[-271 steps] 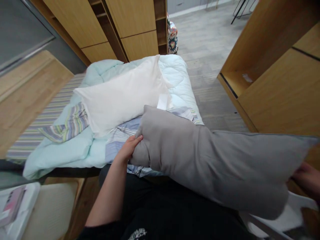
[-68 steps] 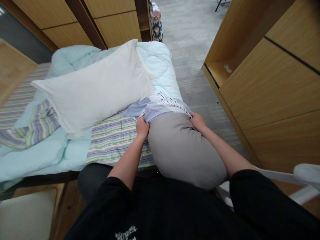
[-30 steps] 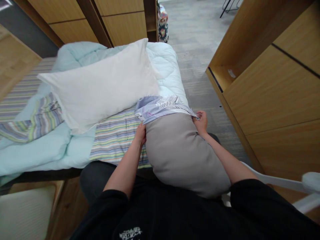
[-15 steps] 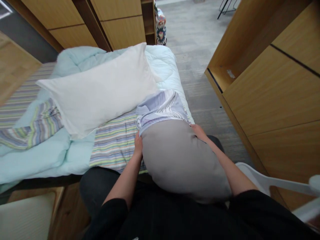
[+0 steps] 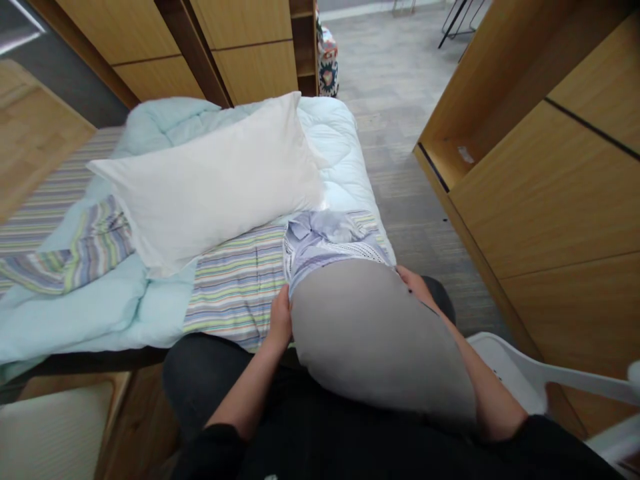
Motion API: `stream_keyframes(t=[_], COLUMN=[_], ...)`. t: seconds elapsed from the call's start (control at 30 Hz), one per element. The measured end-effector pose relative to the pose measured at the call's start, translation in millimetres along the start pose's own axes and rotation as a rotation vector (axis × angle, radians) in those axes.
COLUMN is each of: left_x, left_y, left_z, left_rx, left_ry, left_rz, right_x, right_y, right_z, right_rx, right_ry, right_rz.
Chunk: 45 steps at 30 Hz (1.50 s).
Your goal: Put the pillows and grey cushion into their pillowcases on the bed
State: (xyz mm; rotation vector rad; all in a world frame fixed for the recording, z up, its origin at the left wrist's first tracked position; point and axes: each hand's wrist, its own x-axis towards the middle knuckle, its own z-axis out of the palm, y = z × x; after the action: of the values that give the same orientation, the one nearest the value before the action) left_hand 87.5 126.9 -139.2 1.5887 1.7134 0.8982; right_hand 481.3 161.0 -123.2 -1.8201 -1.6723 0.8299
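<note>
A grey pillow [image 5: 375,333] lies against my body, its far end inside a lavender and white patterned pillowcase [image 5: 330,250]. My left hand [image 5: 281,315] is closed on the pillowcase's left edge, beside the pillow. On the other side my right hand [image 5: 414,283] grips the right edge of the pillowcase, its fingers partly hidden. The loose end of the case lies crumpled on the striped sheet [image 5: 240,280]. Just beyond it, a white pillow [image 5: 215,183] rests on the bed.
A pale blue quilt [image 5: 80,317] is spread under and around the white pillow. Wooden cabinets [image 5: 555,193] stand at the right, with more [image 5: 255,67] behind the bed. A white chair [image 5: 515,373] is at the lower right, a cushioned seat [image 5: 55,430] at the lower left.
Both hands have come slightly nearer to my body with the pillowcase edges. The case's loose end has sunk flatter and uncovered more striped sheet. The view has shifted a little.
</note>
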Motion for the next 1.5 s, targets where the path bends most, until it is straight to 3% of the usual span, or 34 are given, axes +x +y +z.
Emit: stream_keyframes(t=[0.07, 0.17, 0.2, 0.3, 0.37, 0.5, 0.57, 0.63, 0.73, 0.87, 0.97, 1.1, 1.17, 1.23, 1.3, 1.4, 1.5], left_x=[-9.4, -27.5, -33.2, -44.5, -44.8, -41.6, -43.4, -43.2, -32.0, -3.8, 12.7, 10.5, 6.5, 9.9, 22.1, 41.4, 33.6], left_y=[-0.7, 9.7, 15.8, 35.4, 45.9, 54.2, 53.6, 54.6, 69.7, 114.2, 144.9, 164.1, 163.5, 154.7, 137.6, 104.2, 76.9], left_z=[-2.6, -29.8, -42.4, -74.8, -82.6, -68.5, -61.7, -61.5, -70.2, -81.7, -81.6, -70.7, -59.5, -44.2, -27.1, -5.1, 0.8], left_rx=[0.064, 0.128, 0.132, 0.15, 0.22, 0.38, 0.324, 0.244, 0.163, 0.096, 0.075, -0.031, -0.046, 0.021, 0.095, 0.068, 0.035], left_ry=[0.015, 0.007, 0.023, 0.172, 0.221, 0.0, -0.035, -0.002, 0.062, 0.208, 0.22, 0.173, 0.159, 0.101, 0.009, -0.118, -0.181], left_rz=[-0.037, 0.013, 0.082, 0.347, 0.373, 0.229, 0.255, 0.244, 0.186, 0.271, 0.377, 0.344, 0.375, 0.397, 0.348, 0.212, 0.207], right_x=[-6.7, -30.2, -39.1, -58.7, -61.9, -62.7, -68.2, -72.8, -68.6, -44.8, -20.6, -2.8, -2.4, -0.4, 7.3, 20.8, 8.2], right_y=[-3.4, -15.5, -21.1, -37.2, -42.7, -34.6, -27.2, -27.1, -49.8, -99.9, -123.5, -130.6, -125.9, -114.2, -94.9, -59.3, -32.3], right_z=[-1.9, -23.1, -32.6, -55.8, -59.7, -49.0, -47.3, -51.5, -66.1, -92.2, -104.0, -99.8, -93.3, -85.4, -75.3, -56.6, -47.6], right_rx=[0.029, 0.073, 0.102, 0.222, 0.228, 0.142, 0.086, 0.025, 0.009, -0.079, -0.178, 0.197, 0.31, 0.204, 0.011, -0.154, -0.23], right_ry=[-0.055, -0.104, -0.051, 0.292, 0.347, 0.036, 0.089, 0.218, 0.242, 0.338, 0.425, 0.414, 0.336, 0.231, 0.102, -0.095, -0.228], right_rz=[0.02, 0.022, -0.004, -0.112, -0.118, -0.01, 0.008, 0.022, 0.022, -0.227, -0.403, -0.383, -0.328, -0.361, -0.374, -0.233, -0.119])
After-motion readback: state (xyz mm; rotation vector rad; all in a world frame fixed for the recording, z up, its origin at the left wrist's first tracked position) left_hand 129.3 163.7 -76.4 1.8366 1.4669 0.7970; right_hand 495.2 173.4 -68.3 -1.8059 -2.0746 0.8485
